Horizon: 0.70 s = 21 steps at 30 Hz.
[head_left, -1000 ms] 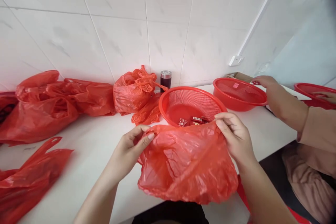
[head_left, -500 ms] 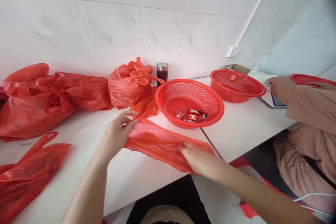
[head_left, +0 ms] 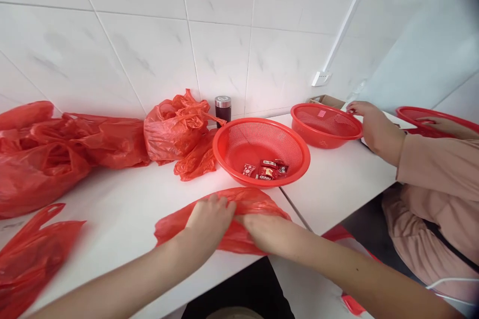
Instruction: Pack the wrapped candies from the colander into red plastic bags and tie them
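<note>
A thin red plastic bag [head_left: 258, 199] lies on the white table in front of me. My left hand [head_left: 211, 217] bends over the middle of it from the left, fingers curled down and closed on the film. Coming from the other side, my right hand [head_left: 264, 232] pinches the bag close beside the left fingertips; its own fingertips are partly hidden. Just behind the bag stands a red plastic colander [head_left: 262, 127], with several small red snack packets [head_left: 267, 170] at its bottom.
Filled red bags [head_left: 175, 127] stand along the tiled wall, and another red bag [head_left: 41, 254] lies front left. A dark tumbler [head_left: 223, 111] is behind the colander. At right, a co-worker's hand [head_left: 377, 127] reaches a second colander [head_left: 325, 142].
My left hand has moved right and down from the bag's far left end to its middle, beside my right hand. The co-worker's hand has moved left to the second colander's rim.
</note>
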Motion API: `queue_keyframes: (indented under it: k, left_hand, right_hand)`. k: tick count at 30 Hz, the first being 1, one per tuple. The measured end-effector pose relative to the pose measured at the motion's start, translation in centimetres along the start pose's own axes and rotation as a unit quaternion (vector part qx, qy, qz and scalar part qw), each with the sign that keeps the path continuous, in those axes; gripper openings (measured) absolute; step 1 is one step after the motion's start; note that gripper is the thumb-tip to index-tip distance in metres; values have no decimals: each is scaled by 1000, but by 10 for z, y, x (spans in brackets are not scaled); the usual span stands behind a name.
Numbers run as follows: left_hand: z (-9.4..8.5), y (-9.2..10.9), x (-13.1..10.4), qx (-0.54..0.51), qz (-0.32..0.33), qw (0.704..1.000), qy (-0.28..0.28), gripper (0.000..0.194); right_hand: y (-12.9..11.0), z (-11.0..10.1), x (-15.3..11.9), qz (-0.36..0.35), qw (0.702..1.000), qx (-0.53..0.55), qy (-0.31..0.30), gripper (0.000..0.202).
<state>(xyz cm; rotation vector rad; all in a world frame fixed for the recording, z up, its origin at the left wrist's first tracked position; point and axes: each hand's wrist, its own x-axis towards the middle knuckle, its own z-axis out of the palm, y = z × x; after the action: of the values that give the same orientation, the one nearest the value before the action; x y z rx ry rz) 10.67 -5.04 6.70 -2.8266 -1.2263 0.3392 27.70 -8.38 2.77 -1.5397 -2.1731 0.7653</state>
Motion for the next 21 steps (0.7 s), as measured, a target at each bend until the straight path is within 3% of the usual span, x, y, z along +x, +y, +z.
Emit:
queue_keyframes:
  k: [2,4,5,7,10,13,15,17,19,21]
  left_hand:
    - [21,-17,-1,50,40,997,-37,56]
    - [41,-38,-10,54,62,995,-48,91]
    - [50,-49,-17,46,57,996,-47,106]
    - [61,-68,-33,7,25,999,-29,113]
    - [62,-90,-54,-148,-32,988,12,85]
    - [54,-102,-70,-346,-85,932,64,58]
    - [52,-105,-77,-418,-118,896,93,55]
    - [54,-105,-82,-460,-157,867,109,54]
    - [58,-103,-86,-487,-182,842,141,40]
    - [62,-99,-89,-483,-164,843,170,17]
  right_hand:
    - [2,-12,-5,-2,994,-52,-99,63]
    - [6,-24,-7,6,973,-104,-204,76]
    - [8,-29,-6,9,964,-117,-240,81]
    - [12,-36,-2,9,957,-107,-268,84]
    - [9,-44,6,12,964,-73,-256,78]
    - [-13,-63,12,-54,969,4,-242,57]
    - [-28,-82,22,-130,964,74,-220,42]
    - [-30,-99,43,-167,971,99,-138,35]
    - [-16,-107,71,-139,989,46,-34,38]
    - [9,-104,99,-53,996,-44,-48,56]
